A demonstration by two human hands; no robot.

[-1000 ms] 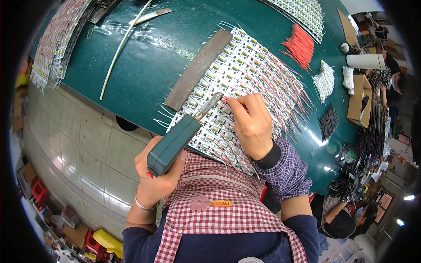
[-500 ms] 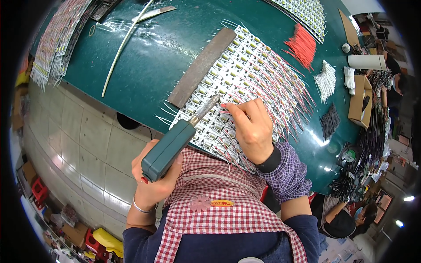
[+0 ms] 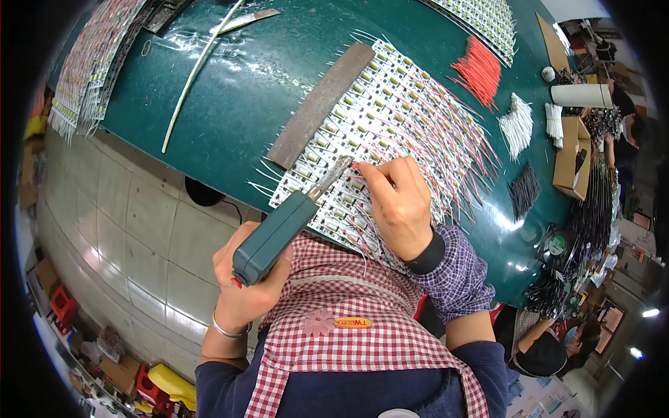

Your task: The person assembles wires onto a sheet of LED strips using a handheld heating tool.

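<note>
My left hand [image 3: 252,298] is wrapped round the dark green handle of a soldering iron [image 3: 273,238]. Its blackened metal tip points up and right, over the middle of a panel of small white circuit boards [image 3: 352,124]. With thumb and forefinger together, my right hand [image 3: 402,205] pinches a thin red wire just right of that tip. Whether tip and wire touch is too small to tell. Red and white wires trail off the panel's right side. Along its upper left edge lies a flat brown metal bar [image 3: 320,106].
On the green table [image 3: 230,90] are bundles of red wires [image 3: 478,72], white wires [image 3: 516,128] and black wires [image 3: 525,191]. A cardboard box [image 3: 573,160] stands at the right. More wired panels [image 3: 97,63] lie far left, near a long pale tube [image 3: 191,80]. Another person [image 3: 550,348] sits lower right.
The soldering iron has shifted slightly to the right, and its tip sits a little lower on the panel, close to my right fingers. My right hand has hardly moved.
</note>
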